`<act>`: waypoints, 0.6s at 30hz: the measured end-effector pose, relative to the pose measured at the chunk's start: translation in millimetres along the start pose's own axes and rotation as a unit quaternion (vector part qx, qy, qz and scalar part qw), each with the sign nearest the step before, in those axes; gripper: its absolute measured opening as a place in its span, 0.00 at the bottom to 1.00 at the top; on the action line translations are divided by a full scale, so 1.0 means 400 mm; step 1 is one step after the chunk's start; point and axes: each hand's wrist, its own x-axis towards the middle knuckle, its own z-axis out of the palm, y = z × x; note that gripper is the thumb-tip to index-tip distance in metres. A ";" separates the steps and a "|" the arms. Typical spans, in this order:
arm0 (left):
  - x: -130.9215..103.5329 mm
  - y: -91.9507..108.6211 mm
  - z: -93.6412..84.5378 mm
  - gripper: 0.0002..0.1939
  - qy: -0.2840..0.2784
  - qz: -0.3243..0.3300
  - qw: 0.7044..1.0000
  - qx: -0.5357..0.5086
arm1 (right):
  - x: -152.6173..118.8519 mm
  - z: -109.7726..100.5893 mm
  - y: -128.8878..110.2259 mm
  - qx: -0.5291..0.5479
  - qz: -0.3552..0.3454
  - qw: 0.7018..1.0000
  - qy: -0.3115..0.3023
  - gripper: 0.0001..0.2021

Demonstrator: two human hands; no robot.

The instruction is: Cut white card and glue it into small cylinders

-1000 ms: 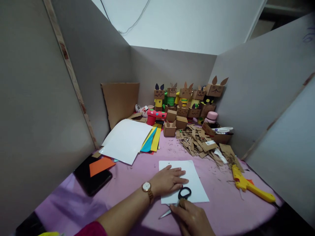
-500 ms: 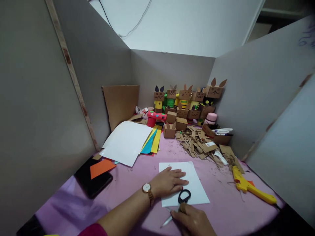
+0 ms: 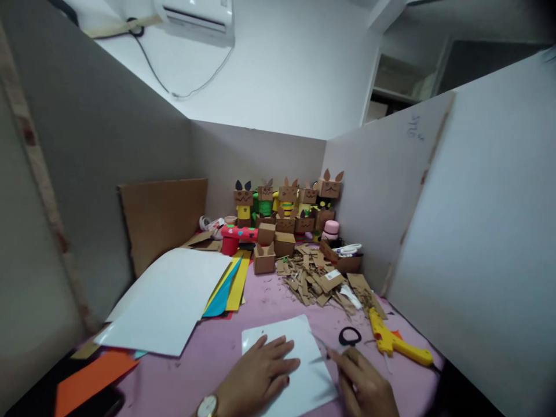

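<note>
My left hand (image 3: pixel 266 370) lies flat with its fingers spread on a white sheet of paper (image 3: pixel 299 382). A wristwatch (image 3: pixel 207 406) sits on that wrist. At the sheet's right edge, my right hand (image 3: pixel 368 382) is closed on a pair of scissors (image 3: pixel 350 329). One black handle loop sticks up beyond the knuckles, and the blade end points left over the paper. The fingers hide the middle of the scissors, and I cannot tell whether the blades touch the sheet.
Large white sheets (image 3: pixel 169 295) and coloured paper (image 3: pixel 228 289) lie left, with an orange piece (image 3: pixel 93 379) nearer. Cardboard scraps (image 3: pixel 308 278) are heaped behind the paper. A yellow glue gun (image 3: pixel 399 344) lies right. Cardboard animal figures (image 3: pixel 286 194) stand at the back; grey panels enclose the table.
My right hand has moved with the scissors from the sheet's near edge to its right edge. The view has tilted up and turned right. My left hand still presses on the paper.
</note>
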 end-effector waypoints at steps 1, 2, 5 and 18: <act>0.002 -0.003 0.000 0.19 -0.002 -0.002 1.000 -0.001 | 0.022 -0.003 0.026 -0.035 0.012 0.999 -0.002 0.18; 0.003 -0.005 -0.001 0.19 -0.005 -0.005 1.000 -0.001 | 0.043 -0.004 0.048 -0.072 0.032 0.997 -0.001 0.17; 0.007 -0.008 -0.003 0.19 -0.016 -0.013 1.000 0.008 | 0.094 0.010 0.098 -0.155 0.096 0.983 -0.037 0.17; 0.019 -0.079 0.022 0.20 0.142 -0.127 0.982 0.000 | 0.165 0.074 0.075 -0.005 0.146 0.987 -0.070 0.12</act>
